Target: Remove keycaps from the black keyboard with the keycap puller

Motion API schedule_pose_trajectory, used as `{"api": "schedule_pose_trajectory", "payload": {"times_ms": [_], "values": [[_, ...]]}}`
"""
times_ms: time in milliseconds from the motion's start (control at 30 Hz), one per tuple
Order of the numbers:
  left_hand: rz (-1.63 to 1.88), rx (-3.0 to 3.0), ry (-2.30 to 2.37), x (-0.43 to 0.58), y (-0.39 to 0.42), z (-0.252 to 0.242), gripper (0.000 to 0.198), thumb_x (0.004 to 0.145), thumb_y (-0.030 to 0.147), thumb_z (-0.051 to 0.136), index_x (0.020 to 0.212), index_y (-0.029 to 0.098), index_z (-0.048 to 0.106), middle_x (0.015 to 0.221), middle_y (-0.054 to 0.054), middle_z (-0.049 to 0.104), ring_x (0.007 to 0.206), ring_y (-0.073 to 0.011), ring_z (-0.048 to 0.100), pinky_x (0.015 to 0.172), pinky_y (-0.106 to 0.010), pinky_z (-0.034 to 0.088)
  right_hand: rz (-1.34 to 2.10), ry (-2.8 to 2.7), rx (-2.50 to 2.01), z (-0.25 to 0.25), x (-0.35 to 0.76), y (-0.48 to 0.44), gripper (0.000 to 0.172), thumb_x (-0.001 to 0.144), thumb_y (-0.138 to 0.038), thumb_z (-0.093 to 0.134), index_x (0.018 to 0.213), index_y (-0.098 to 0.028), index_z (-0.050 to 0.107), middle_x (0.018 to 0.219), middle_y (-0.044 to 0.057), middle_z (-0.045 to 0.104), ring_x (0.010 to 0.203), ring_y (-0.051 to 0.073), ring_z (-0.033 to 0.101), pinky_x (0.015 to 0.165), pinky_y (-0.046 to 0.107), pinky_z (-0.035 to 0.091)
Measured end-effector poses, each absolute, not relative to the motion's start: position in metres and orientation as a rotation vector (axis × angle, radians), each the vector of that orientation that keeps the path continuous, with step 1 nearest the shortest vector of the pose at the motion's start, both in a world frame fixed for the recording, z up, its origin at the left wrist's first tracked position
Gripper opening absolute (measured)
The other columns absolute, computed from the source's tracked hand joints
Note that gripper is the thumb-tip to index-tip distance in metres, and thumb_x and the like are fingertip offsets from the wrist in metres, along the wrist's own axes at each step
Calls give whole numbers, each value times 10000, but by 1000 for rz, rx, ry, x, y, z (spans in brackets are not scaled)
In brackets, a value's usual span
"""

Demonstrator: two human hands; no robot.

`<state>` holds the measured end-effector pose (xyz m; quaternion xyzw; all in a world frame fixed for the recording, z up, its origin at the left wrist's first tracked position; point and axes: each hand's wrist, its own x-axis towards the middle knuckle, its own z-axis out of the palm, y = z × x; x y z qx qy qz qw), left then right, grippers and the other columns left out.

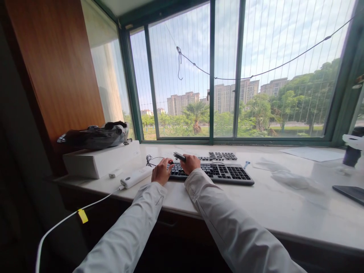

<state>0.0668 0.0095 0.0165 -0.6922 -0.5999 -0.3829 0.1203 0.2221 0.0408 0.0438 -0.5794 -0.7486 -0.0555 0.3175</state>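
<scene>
A black keyboard lies on the white marble counter, many of its key positions on the right without caps. My left hand is at the keyboard's left end, fingers bent together over the keys; what they may hold is too small to make out. My right hand is closed round a dark, flat-ended tool above the left part of the keyboard. Behind the keyboard, loose keycaps sit in rows. A small blue tool lies beyond its right end.
To the left are a white power strip with a white cable, a small white adapter, and a white box under a black bag. Clear plastic bags and a dark flat object are at right.
</scene>
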Motion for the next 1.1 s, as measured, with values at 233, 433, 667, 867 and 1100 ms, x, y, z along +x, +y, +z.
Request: {"api": "schedule_pose_trajectory", "payload": {"times_ms": [233,433,667,867,1100], "values": [[-1130,-2017,-1717,66,11,15,178,905,332,505,1053,267,579,1052,-16,637,908,-177,615,746,-269,453,-126,-1895,-1522,44,225,45,349,893,-415,383,877,-263,697,828,66,703,795,210,651,671,291,428],[-1140,-2012,-1727,66,11,16,177,905,325,510,1051,257,583,1047,-25,638,915,-175,615,754,-266,456,-112,-1961,-1544,41,226,48,292,867,-363,437,880,-257,709,865,67,712,820,202,657,665,270,430],[-1161,-1993,-1747,66,9,18,199,894,381,528,1030,247,587,1036,-18,656,910,-176,617,714,-256,432,-142,-2060,-1490,35,224,52,265,854,-356,463,923,-285,709,888,54,713,840,205,656,698,277,436],[-1134,-2008,-1744,64,8,18,146,898,304,510,1000,257,605,1005,-8,662,893,-167,616,661,-243,406,-115,-2053,-1508,33,226,56,267,856,-354,467,912,-270,714,897,63,709,851,199,646,714,274,424],[-1118,-1992,-1752,64,10,16,121,893,309,510,958,250,594,974,6,669,856,-164,624,619,-250,379,-122,-2036,-1525,31,226,60,277,855,-364,457,914,-276,713,901,70,705,848,207,642,714,287,422]]}}
